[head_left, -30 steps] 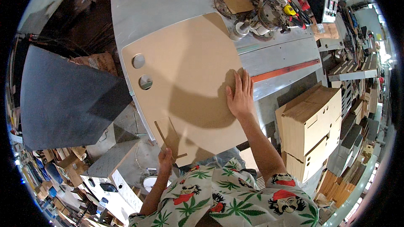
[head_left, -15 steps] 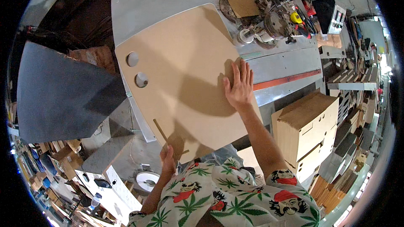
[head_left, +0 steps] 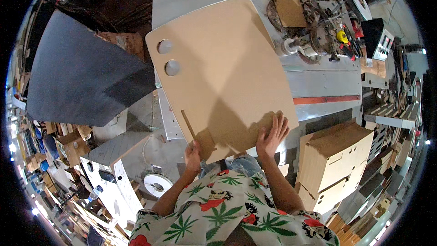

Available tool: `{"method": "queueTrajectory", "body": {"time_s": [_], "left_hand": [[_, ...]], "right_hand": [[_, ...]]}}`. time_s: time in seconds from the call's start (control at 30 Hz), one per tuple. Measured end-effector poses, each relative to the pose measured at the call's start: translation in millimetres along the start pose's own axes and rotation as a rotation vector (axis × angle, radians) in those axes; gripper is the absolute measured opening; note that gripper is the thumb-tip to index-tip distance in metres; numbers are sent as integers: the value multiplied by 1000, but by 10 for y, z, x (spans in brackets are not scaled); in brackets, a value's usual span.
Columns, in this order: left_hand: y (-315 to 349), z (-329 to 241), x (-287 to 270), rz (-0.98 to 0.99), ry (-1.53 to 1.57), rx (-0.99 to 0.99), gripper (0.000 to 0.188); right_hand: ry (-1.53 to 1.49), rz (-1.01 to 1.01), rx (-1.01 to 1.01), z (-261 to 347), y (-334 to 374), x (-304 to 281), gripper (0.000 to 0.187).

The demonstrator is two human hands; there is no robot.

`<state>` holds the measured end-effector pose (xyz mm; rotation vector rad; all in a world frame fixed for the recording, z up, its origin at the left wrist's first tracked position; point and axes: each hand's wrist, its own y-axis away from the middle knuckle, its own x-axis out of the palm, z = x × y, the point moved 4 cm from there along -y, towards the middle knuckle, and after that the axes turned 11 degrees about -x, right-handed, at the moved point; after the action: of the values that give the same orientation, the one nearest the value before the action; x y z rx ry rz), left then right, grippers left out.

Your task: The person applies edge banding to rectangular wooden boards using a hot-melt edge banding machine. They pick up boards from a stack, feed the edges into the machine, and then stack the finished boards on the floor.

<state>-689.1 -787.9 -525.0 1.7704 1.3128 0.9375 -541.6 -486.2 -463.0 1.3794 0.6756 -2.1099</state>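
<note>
A large tan wooden panel [head_left: 223, 68] with rounded far corners lies across the grey metal table in front of me. It has two round holes near its far left edge and a narrow slot toward the near left. At its near left corner my left hand [head_left: 193, 157] grips the edge, thumb side uppermost, the other fingers mostly hidden. My right hand [head_left: 272, 137] rests on the panel near its near right corner, fingers stretched out and thumb apart. Shadows of my arms and head fall over the board.
The grey metal table [head_left: 327, 79] carries a red strip [head_left: 327, 99]. Clamps, tools and a yellow tape measure [head_left: 342, 36] crowd its far right. A stack of cut wooden panels [head_left: 337, 164] stands at right, a dark grey sheet [head_left: 86, 73] at left. A white disc [head_left: 157, 185] lies below.
My right hand has slid from the middle of the right edge toward the near right corner. In the picture, the panel and table sit farther right; the left hand keeps its hold.
</note>
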Motion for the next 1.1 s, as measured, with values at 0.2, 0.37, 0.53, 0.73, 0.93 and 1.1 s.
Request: {"method": "queueTrajectory", "body": {"time_s": [0.2, 0.37, 0.53, 0.73, 0.93, 1.1], "left_hand": [[-4, 66, 190, -39, 178, -75, 57], [32, 34, 298, -12, 49, 67, 61], [126, 115, 401, -347, 186, 271, 71], [-32, -190, 51, -673, -359, 663, 69], [-139, -2145, 69, -901, -1025, 1165, 64], [-866, -3817, 9, -850, -1424, 1150, 70]], "right_hand": [[-106, -202, 82, 30, -348, 45, 64], [-73, -151, 112, 28, -567, 46, 67], [-79, -151, 73, 45, -772, 17, 67], [-75, -143, 9, 117, -1004, 3, 65], [-43, -132, -7, 118, -1215, 9, 65], [-4, -140, -60, 226, -1402, -9, 63]]}}
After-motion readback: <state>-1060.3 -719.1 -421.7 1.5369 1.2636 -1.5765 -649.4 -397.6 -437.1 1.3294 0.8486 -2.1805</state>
